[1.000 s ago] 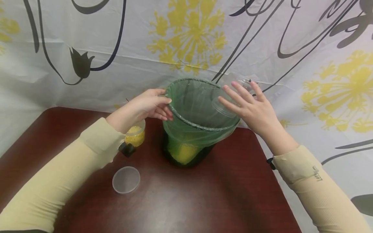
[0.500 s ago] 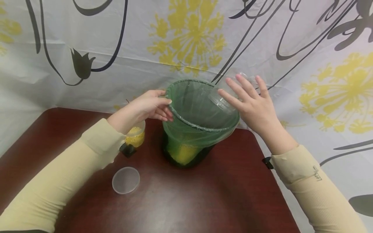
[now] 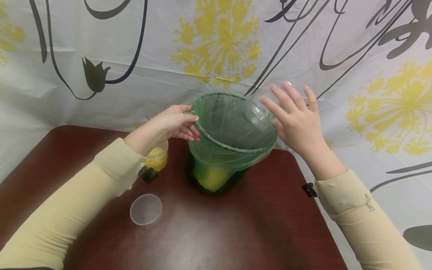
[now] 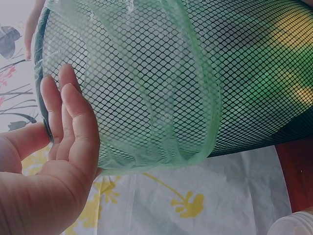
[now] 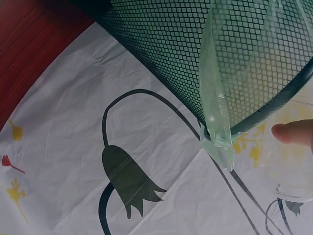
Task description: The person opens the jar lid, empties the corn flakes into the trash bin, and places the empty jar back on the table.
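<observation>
A dark mesh wastebasket (image 3: 216, 180) lined with a thin green bag (image 3: 233, 159) stands on the table. My left hand (image 3: 168, 122) grips its rim on the left, the thumb over the edge and the other fingers along the outside, as the left wrist view shows. My right hand (image 3: 297, 123) holds a clear plastic tub (image 3: 258, 114), tilted with its mouth toward the basket's opening, above the right side of the rim. In the right wrist view the thumb (image 5: 293, 133) lies against the clear tub (image 5: 283, 174). No contents show in that tub. Yellow matter sits low in the basket.
Left of the basket, partly behind my left wrist, stands another clear tub (image 3: 157, 159) with yellow bits in it. A round translucent lid (image 3: 146, 209) lies on the dark red table (image 3: 216, 236). A patterned white sheet (image 3: 145, 75) hangs behind.
My right hand has risen slightly and shifted right, and the clear tub in it has turned in tilt over the basket. My left hand stays on the rim.
</observation>
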{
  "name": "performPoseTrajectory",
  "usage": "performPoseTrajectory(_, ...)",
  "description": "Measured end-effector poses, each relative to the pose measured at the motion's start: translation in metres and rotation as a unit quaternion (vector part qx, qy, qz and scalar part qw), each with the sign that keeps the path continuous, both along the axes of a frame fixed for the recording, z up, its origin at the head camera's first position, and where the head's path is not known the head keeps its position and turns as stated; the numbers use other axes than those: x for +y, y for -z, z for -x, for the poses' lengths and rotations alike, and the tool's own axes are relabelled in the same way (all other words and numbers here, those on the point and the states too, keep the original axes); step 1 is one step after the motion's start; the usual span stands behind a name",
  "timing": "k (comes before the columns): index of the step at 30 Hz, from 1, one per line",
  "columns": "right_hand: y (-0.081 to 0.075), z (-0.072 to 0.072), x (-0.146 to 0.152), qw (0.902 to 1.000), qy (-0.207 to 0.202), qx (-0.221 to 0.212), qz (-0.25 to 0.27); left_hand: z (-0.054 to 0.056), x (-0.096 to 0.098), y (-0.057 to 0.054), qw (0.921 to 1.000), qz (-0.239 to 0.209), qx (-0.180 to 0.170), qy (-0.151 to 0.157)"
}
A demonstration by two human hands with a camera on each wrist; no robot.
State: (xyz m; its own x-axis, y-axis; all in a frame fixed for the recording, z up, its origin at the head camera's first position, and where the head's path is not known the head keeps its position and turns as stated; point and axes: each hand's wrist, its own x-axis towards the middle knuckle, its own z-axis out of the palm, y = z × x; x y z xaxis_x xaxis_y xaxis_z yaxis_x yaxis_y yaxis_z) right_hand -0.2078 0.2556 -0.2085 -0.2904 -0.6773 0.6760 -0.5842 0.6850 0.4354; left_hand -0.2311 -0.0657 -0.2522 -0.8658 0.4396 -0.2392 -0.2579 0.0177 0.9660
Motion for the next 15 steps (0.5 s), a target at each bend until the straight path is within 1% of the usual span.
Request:
performPoseTrajectory(7,-0.001,-0.001,0.007,0.9983,0.01,-0.028,0.05,0.001,0.0,0.001,1.0,-0.001,-0.002,0.0)
performPoseTrajectory(10,-0.002,-0.002,0.01,0.9965,0.025,-0.036,0.071,0.0,0.001,0.001,1.0,0.0,0.0,-0.001)
performPoseTrajectory(15,-0.001,-0.003,0.015,0.989,0.037,-0.061,0.13,0.0,0.001,0.0,1.0,0.003,0.003,-0.005)
